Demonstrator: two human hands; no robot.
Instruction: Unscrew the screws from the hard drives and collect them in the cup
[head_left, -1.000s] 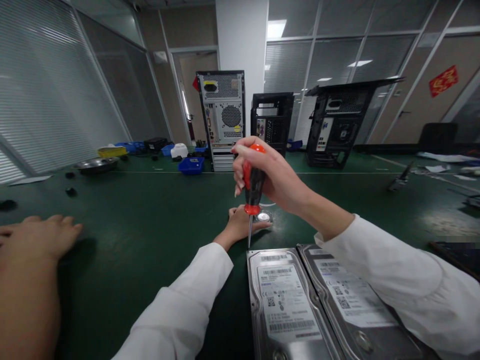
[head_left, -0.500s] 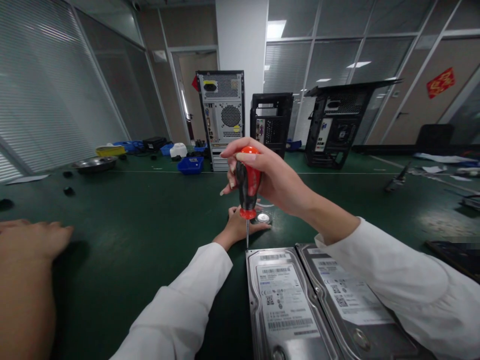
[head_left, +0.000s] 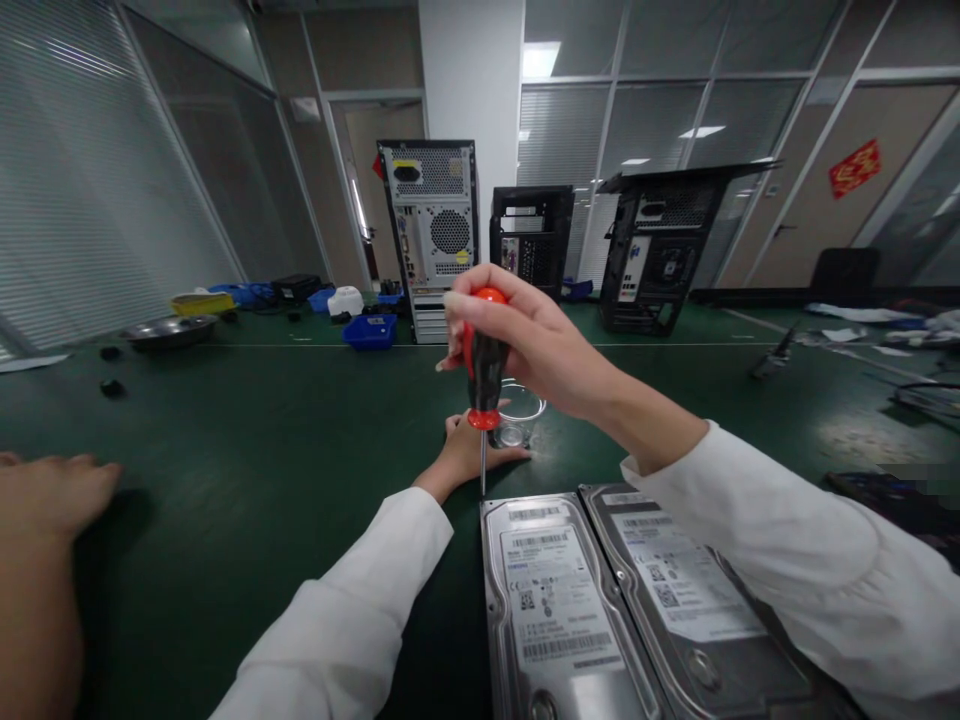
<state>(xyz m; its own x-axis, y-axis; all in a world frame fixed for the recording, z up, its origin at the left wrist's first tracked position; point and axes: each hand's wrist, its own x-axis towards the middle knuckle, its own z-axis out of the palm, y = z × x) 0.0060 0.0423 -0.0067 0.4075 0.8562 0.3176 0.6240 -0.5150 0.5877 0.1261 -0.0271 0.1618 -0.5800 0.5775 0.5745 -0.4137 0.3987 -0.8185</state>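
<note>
My right hand [head_left: 525, 325] is closed round the handle of a red and black screwdriver [head_left: 485, 375], held upright. Its tip is at the far left corner of a silver hard drive [head_left: 555, 600]. A second hard drive [head_left: 667, 590] lies against its right side. Beyond the drives, my left hand [head_left: 461, 455] rests low with thumb and fingers spread beside a clear round container [head_left: 516, 420]; whether it grips the container is hard to tell. The screwdriver hides part of this hand.
Another person's forearm and hand [head_left: 56, 495] lie at the left. Three computer cases [head_left: 431, 215] stand at the back. A blue tray [head_left: 370, 332], a metal bowl [head_left: 169, 332] and a dark board [head_left: 892, 510] are also on the green table [head_left: 225, 450].
The whole view has shifted slightly, so things appear further left. My right hand's fingers have turned round the screwdriver handle, and more of the clear container shows.
</note>
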